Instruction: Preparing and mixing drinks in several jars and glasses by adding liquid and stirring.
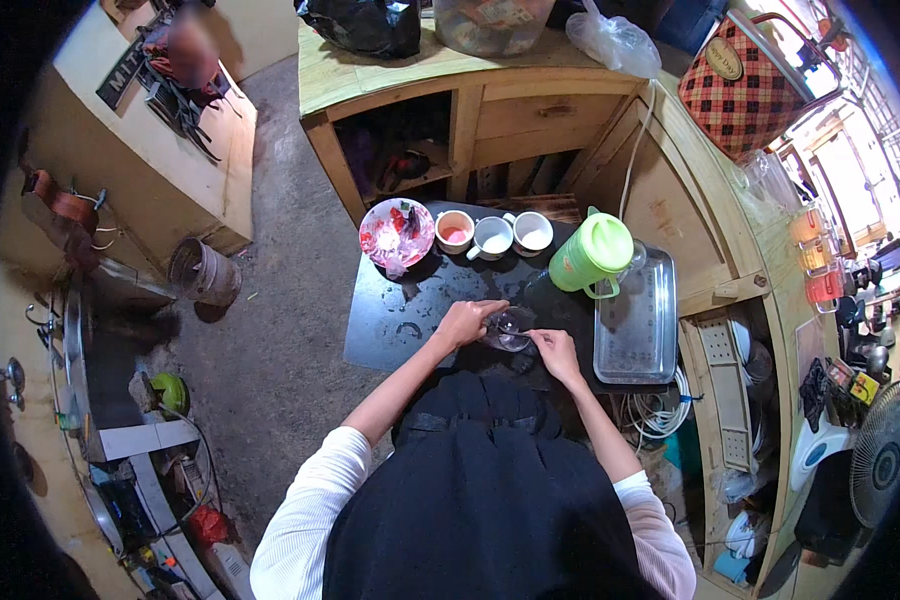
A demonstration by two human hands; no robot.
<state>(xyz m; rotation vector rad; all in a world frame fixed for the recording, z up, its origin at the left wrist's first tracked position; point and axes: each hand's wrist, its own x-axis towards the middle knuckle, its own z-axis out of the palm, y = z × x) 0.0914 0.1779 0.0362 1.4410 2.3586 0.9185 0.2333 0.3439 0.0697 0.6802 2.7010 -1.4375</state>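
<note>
In front of my body, a clear drinking glass (511, 340) is over the near edge of a low dark table (375, 318). My left hand (465, 322) is closed on its left side. My right hand (556, 352) pinches a thin utensil (519, 331) that reaches into the glass; its far end is too small to make out. Beyond my hands stand three white mugs, the left mug (455, 232) with something pink inside, then a middle mug (491, 239) and a right mug (532, 232). A pink-rimmed bowl (368, 235) holds red bits and crumpled plastic.
A lidded light-green pitcher (597, 250) stands right of the mugs, beside a clear rectangular tray (635, 325). A wooden cabinet (530, 115) rises behind the table. Coiled white cable (662, 410) lies below the tray. A bucket (205, 273) stands on the floor at left.
</note>
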